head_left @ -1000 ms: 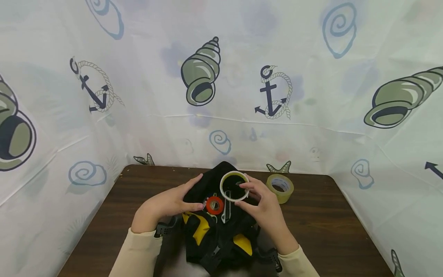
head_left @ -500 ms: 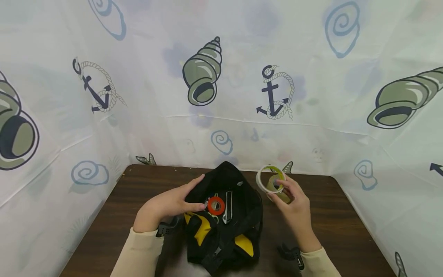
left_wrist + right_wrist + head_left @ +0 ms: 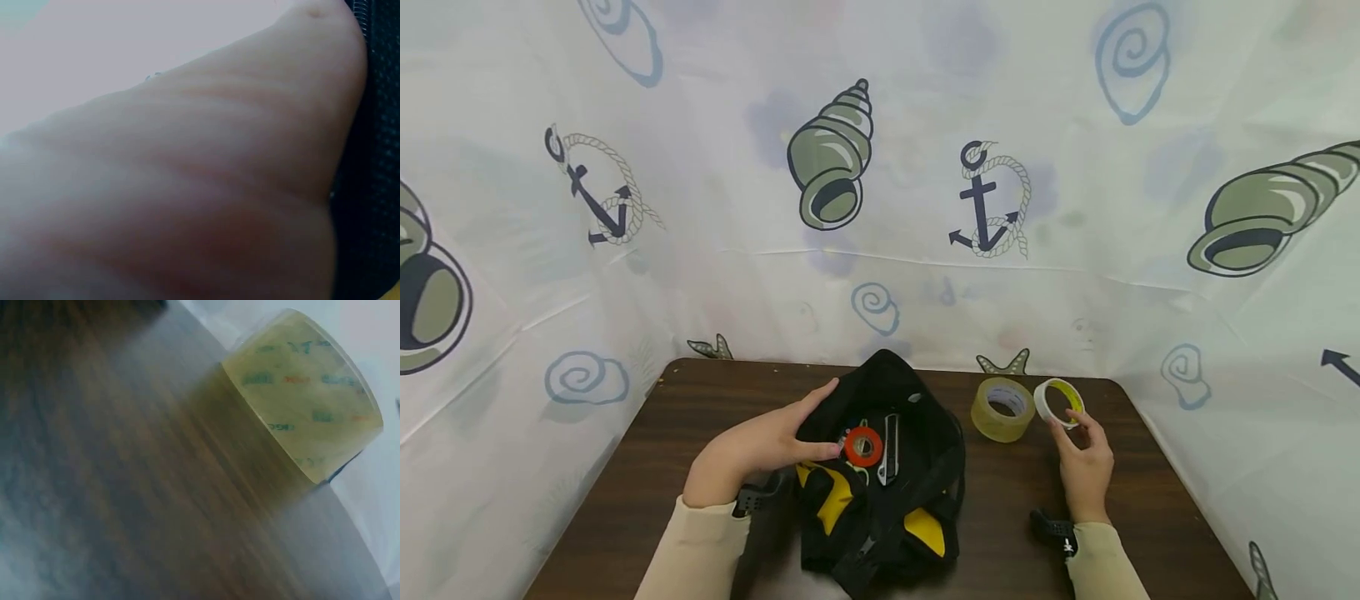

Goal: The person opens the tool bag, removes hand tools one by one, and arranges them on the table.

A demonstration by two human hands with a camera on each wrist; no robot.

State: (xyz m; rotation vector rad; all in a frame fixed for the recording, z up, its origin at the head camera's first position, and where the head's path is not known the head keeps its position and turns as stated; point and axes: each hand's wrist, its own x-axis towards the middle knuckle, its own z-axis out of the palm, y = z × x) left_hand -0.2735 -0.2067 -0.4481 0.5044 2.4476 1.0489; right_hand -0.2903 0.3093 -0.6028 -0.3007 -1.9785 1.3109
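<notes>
In the head view a black bag [image 3: 936, 467] with yellow patches stands open on the table. My left hand [image 3: 752, 446] grips its left rim, thumb over the inner side. Inside the bag lie a red tape roll [image 3: 852, 447] and a utility knife [image 3: 891, 442]. At the back right my right hand [image 3: 1086, 467] pinches a narrow white tape roll [image 3: 1041, 403], yellow on its inner face. Just left of that is a wide clear-yellow packing tape roll [image 3: 1002, 429], lying flat. The left wrist view is filled by my hand [image 3: 219, 156] beside black fabric [image 3: 378, 156].
The dark wooden table [image 3: 1142, 483] ends at a back edge close behind both tape rolls. A white printed cloth [image 3: 917, 208] hangs behind and at both sides. Other small items, partly covered, lie near the red tape in the bag.
My right hand has carried the white tape roll from over the bag, past the packing tape, to the right and down near the table. My left hand keeps its hold on the bag.
</notes>
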